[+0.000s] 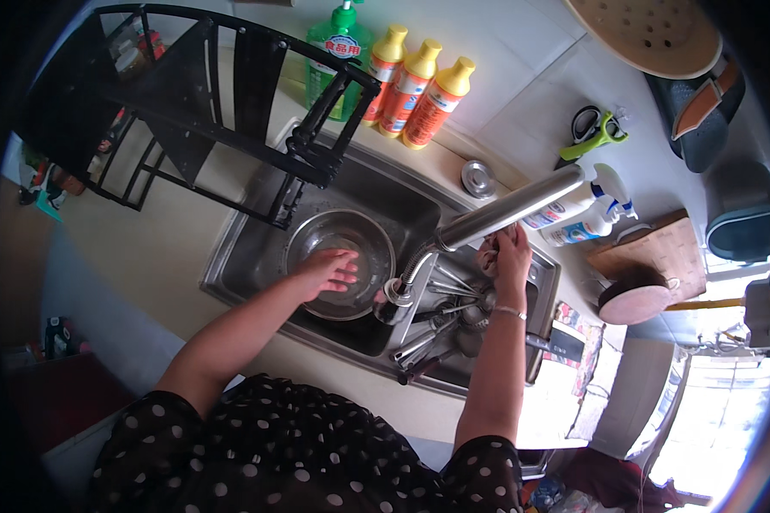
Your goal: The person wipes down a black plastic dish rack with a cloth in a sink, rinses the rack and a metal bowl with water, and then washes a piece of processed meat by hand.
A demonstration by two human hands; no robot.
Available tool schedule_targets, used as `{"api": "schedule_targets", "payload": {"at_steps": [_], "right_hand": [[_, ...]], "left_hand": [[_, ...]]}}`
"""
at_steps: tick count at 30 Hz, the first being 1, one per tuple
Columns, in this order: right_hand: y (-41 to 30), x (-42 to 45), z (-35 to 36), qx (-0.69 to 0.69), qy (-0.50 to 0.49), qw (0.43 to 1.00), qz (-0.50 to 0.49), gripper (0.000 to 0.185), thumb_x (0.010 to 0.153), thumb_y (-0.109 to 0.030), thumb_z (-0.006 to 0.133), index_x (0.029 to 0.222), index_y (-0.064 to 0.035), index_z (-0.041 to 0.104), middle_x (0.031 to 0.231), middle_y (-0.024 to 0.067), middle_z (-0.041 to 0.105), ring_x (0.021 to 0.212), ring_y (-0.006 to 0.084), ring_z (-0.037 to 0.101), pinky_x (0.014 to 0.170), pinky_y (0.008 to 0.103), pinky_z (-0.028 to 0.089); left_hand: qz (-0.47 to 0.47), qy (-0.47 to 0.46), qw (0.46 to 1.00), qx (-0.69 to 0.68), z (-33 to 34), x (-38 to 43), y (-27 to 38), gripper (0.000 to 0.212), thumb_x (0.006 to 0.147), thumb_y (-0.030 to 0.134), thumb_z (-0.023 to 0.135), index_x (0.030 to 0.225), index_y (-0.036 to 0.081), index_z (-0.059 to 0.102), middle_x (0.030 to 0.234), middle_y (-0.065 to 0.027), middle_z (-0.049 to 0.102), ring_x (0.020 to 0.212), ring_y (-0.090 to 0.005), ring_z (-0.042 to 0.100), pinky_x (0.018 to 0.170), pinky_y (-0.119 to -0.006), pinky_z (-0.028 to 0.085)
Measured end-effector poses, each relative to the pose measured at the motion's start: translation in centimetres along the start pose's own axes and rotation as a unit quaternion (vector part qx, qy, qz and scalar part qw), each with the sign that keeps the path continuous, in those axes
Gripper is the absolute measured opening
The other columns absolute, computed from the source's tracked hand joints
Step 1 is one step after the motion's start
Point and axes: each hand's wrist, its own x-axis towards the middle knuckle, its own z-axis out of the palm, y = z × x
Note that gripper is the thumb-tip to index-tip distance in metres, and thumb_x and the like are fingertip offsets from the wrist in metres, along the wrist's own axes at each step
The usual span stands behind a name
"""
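My left hand (328, 276) hovers over a round stainless steel basin (375, 256) in the left bowl of a double sink, its fingers apart and nothing in it. Across the sink, my right hand (513, 249) grips a crumpled cloth (488, 255) at the back of the right bowl, partly behind the faucet. The metal faucet (513, 208) crosses the view between the hands, its spout near the basin's right side. Metal utensils (452, 285), among them ladles and dark-handled pieces, lie in the right bowl, to the left of my right forearm.
A black metal rack (224, 128) overhangs the sink's left end. Along the wall stand a green pump bottle (340, 45), several yellow-capped bottles (433, 106) and spray bottles (577, 224). A round metal lid or stopper (478, 179) lies behind the faucet. A cleaver (564, 343) rests at right.
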Motion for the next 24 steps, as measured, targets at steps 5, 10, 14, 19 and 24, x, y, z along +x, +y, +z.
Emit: {"api": "schedule_targets", "payload": {"at_steps": [5,10,14,19,24], "right_hand": [[1.5,7.0,0.0,-0.364,0.008,0.929,-0.063,0.029,0.079,-0.026,0.060,0.100,-0.0060,0.064,0.085,0.0180,0.068,0.077,0.0349,0.065,0.071,0.0447,0.050],[1.8,7.3,0.5,-0.404,0.037,0.905,-0.127,0.027,0.079,-0.027,0.057,0.099,-0.0121,0.067,0.090,0.0204,0.067,0.087,0.0402,0.063,0.078,0.0473,0.048],[3.7,6.5,-1.1,-0.313,0.080,0.939,-0.120,0.027,0.083,-0.026,0.057,0.097,-0.0040,0.065,0.091,0.0216,0.066,0.083,0.0380,0.062,0.076,0.0445,0.048],[5.5,-0.1,2.0,0.155,0.081,0.984,0.040,0.010,0.089,-0.009,0.056,0.096,-0.0019,0.053,0.082,0.0077,0.059,0.072,0.0161,0.058,0.065,0.0329,0.051],[8.0,-9.2,8.2,0.278,-0.031,0.954,0.105,0.006,0.093,-0.008,0.053,0.098,-0.0047,0.055,0.087,0.0035,0.059,0.074,0.0122,0.055,0.068,0.0278,0.048]], "left_hand": [[-0.026,-0.044,0.981,-0.187,1.9,1.5,-1.1,0.036,0.092,0.033,0.058,0.118,0.008,0.056,0.118,-0.0134,0.057,0.109,-0.0284,0.058,0.092,-0.047,0.050],[-0.010,-0.057,0.963,-0.264,3.9,1.6,-0.9,0.040,0.094,0.032,0.054,0.123,0.005,0.055,0.118,-0.0140,0.058,0.112,-0.0290,0.056,0.095,-0.045,0.047],[-0.013,-0.048,0.964,-0.260,5.5,2.3,-0.7,0.036,0.095,0.030,0.053,0.120,0.005,0.058,0.115,-0.0123,0.061,0.106,-0.0246,0.058,0.092,-0.041,0.048],[0.007,0.012,0.966,-0.260,6.2,3.5,-2.4,0.031,0.094,0.027,0.052,0.115,0.006,0.061,0.111,-0.0102,0.063,0.103,-0.0228,0.060,0.090,-0.040,0.048],[-0.054,-0.018,0.966,-0.253,6.6,4.0,-3.4,0.026,0.097,0.026,0.047,0.108,0.007,0.061,0.100,-0.0094,0.067,0.091,-0.0201,0.064,0.084,-0.037,0.052]]}}
